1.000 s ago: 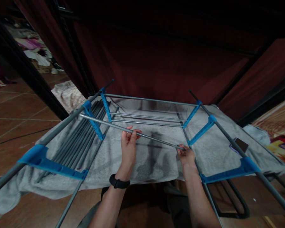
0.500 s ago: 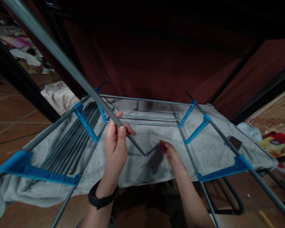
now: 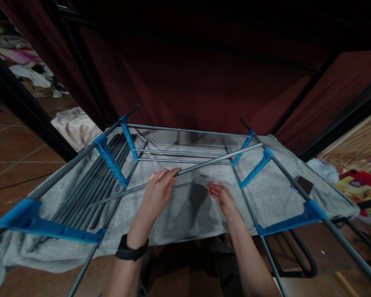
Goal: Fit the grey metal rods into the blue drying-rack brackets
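My left hand [image 3: 158, 189], with a dark band at the wrist, is closed around the middle of a grey tube [image 3: 212, 162]. This tube slants across the half-built rack, its right end higher and near a blue bracket [image 3: 246, 146], its left end over several loose grey tubes [image 3: 89, 185]. Empty, with loosely bent fingers apart, my right hand [image 3: 224, 199] hovers below the tube without touching it. Blue brackets [image 3: 113, 161] join the rack's long side rods on both sides. Thin crossbars [image 3: 185, 129] span its far end.
A grey cloth [image 3: 176, 222] covers the surface under the rack. A phone [image 3: 302, 185] lies at the right, beyond the side rod. Dark red panels [image 3: 185, 90] stand behind. At far right is a red and yellow package [image 3: 358, 192].
The tube in my left hand has swung from a steep slant, its near end pointing down right, to lying nearly crosswise. My left hand has turned palm down; the right hand has barely moved.
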### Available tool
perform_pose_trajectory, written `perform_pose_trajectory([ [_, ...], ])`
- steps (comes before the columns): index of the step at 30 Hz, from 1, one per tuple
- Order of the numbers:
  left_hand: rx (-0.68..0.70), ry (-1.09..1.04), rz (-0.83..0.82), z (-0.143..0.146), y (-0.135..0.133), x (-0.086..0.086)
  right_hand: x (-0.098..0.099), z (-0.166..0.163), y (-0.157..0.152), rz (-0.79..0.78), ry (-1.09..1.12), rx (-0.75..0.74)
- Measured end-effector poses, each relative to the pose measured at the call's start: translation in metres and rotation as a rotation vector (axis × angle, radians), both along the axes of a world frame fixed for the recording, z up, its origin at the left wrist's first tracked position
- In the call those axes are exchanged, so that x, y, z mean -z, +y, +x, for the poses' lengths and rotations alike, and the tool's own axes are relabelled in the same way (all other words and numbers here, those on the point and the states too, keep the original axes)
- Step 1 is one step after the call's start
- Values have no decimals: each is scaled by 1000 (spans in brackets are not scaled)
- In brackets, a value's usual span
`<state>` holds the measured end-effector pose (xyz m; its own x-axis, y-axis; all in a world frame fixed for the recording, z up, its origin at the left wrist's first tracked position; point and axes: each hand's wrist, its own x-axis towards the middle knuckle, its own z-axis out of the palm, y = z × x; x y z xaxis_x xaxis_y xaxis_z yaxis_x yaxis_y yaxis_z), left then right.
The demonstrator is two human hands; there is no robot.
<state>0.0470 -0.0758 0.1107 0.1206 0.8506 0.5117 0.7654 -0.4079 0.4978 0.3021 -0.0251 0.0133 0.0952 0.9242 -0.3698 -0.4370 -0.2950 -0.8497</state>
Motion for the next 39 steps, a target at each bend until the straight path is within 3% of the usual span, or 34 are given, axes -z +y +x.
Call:
perform_pose_trajectory([
  [6,-51,309,-169,-17,10,45,0,-1,3,8,45,16],
  [11,-41,383,-272,-16,11,61,1,-4,4,30,195,50],
  [19,1,442,-298,-9,15,68,5,-3,5,2,261,128],
  [30,-192,531,-374,-27,16,70,15,13,10,-126,207,404],
  [39,-186,482,-443,-31,16,67,23,19,12,-127,173,448],
])
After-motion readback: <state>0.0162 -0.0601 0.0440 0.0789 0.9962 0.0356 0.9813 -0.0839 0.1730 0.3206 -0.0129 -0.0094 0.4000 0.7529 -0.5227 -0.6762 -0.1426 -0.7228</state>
